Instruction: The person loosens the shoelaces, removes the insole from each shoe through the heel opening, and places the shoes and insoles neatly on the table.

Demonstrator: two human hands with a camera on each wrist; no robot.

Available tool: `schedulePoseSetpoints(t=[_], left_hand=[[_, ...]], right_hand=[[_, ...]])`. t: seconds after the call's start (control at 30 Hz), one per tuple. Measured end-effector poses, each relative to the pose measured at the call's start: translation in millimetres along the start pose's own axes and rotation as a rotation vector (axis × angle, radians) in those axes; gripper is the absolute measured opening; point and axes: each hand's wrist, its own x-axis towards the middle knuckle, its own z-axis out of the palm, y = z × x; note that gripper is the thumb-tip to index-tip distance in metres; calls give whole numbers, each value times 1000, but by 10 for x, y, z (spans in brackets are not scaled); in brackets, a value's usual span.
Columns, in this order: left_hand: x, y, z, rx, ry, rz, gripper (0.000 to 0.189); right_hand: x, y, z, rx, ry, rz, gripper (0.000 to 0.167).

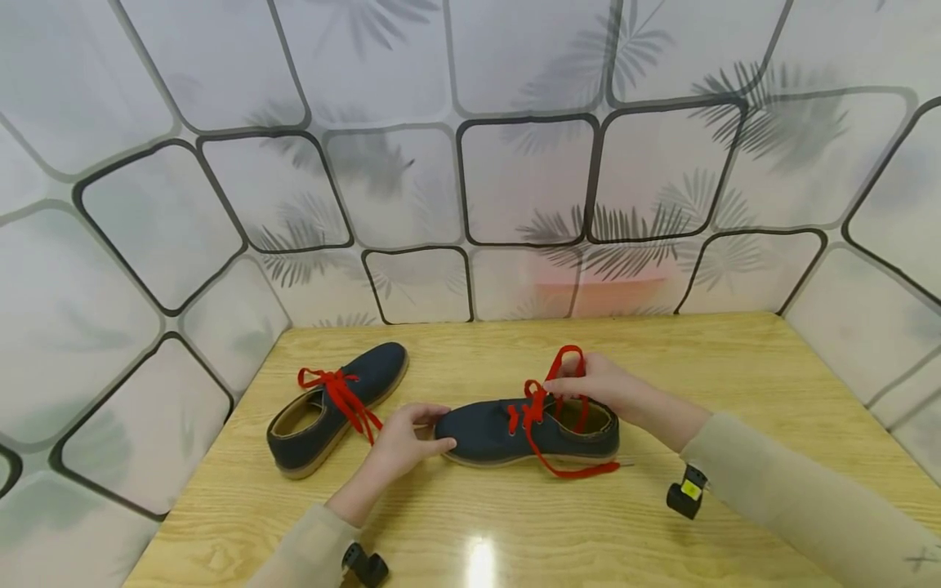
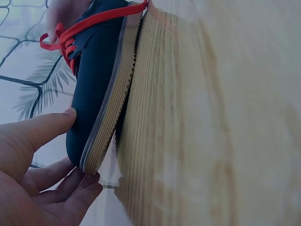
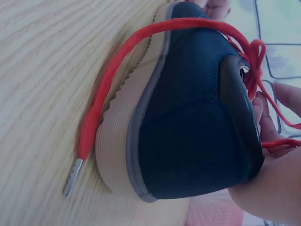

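Observation:
A navy blue shoe (image 1: 481, 431) with a pale ridged sole lies on the wooden table, its toe to the left. My left hand (image 1: 406, 439) grips that toe; the left wrist view has the thumb on the upper and the fingers around the sole's tip (image 2: 91, 162). Above the shoe's opening, my right hand (image 1: 599, 385) pinches a red shoelace (image 1: 566, 349), which rises in a loop. The lace has a bow knot (image 3: 254, 70) over the tongue. Its other end hangs over the near side, with a metal tip (image 3: 73, 178) on the table.
A second navy shoe (image 1: 378, 371) stands to the left, angled, with its red lace (image 1: 341, 392) tied in a bow. Patterned fabric walls (image 1: 529, 180) enclose the wooden table (image 1: 559, 539) at the back and sides. Each wrist wears a small black camera (image 1: 685, 494).

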Motion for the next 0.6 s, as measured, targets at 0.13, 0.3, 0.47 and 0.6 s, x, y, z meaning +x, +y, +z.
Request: schedulePoseSetpoints(t=[0.13,0.3,0.47,0.6], left_hand=[[6,-1,4,-2,4,-10,45],[4,-4,-6,-2,-9,1,46],[2,-6,-12,-2,-19,4,45],[-12,2,0,-8,-10,-13,45]], right_hand=[[-3,-18,57,-103,-1,-1,18],[5,-2,100,-143,21,-2,17],[12,21,92,-101,23,0,17],[12,34,70,-32,42,16,19]])
